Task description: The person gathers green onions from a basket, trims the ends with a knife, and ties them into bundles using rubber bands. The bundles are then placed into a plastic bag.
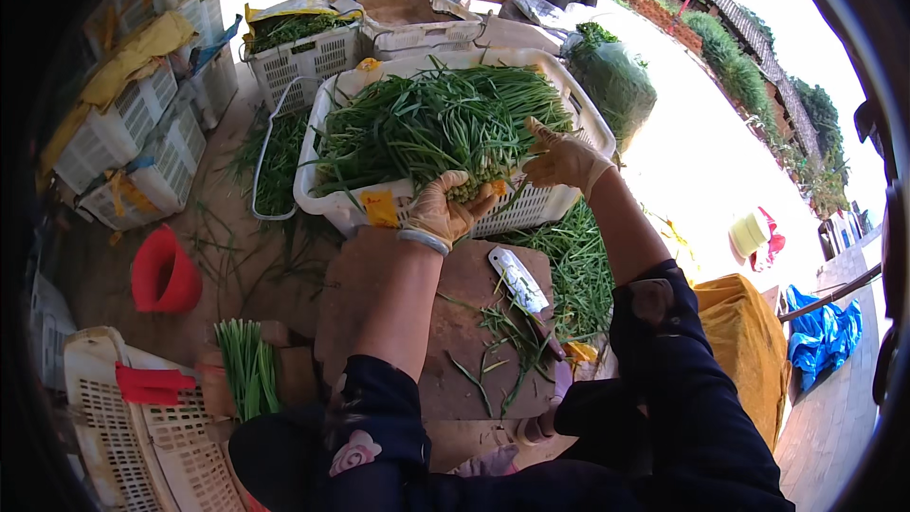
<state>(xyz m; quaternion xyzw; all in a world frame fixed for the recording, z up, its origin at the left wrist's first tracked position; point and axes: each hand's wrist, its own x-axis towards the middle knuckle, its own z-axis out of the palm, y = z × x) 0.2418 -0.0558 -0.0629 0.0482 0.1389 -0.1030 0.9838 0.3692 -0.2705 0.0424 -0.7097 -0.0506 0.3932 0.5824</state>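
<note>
My left hand (pixel 444 212), in a translucent glove, holds the cut ends of a bunch of long green stalks (pixel 466 188) at the near rim of a white plastic basket (pixel 601 131). My right hand (pixel 561 156), also gloved, is over the basket's right part with its fingers apart and nothing plainly in it. The basket is heaped with long green leafy stalks (pixel 426 114). Nearer to me, a cleaver (pixel 519 279) with a dark handle lies on a brown board (pixel 455 341) among loose green trimmings (pixel 505 327).
Stacked white crates (pixel 135 135) stand on the left, beyond a red container (pixel 165 274). A trimmed green bundle (pixel 245 370) is at lower left, by an empty plastic basket (pixel 106 412). Cut greens (pixel 579 263) lie right of the board, near an orange-yellow cloth (pixel 739 341).
</note>
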